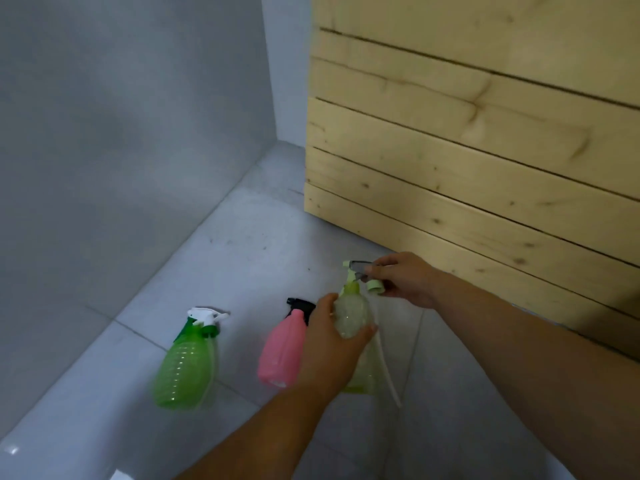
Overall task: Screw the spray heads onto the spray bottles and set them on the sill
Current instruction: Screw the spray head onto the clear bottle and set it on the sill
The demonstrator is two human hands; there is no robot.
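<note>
Pale bottle (350, 315): translucent yellow-green plastic with a rounded, dimpled shoulder. Its long axis runs away from the person, neck at the far end. It is held above the floor (242, 254) in the left hand (329, 344), whose fingers and thumb wrap round the shoulder while the forearm comes in from below. Spray head (358, 268): pale green and grey, nozzle pointing left. It sits just beyond the left hand and is pinched at its rear by the fingertips of the right hand (407, 280), wrist bent inward. Its round collar (375, 286) hangs beside the bottle's neck, not on it. A thin white tube (389, 372) slants down past the right side of the left wrist; the blur hides its upper end. Pink bottle (278, 351): opaque, black head, just left of the left hand, head end away. Green bottle (183, 368): ribbed, translucent, white head, farther left. Floor: pale glossy tile. Behind the right hand: bare wooden planks (485, 150), laid horizontally.
</note>
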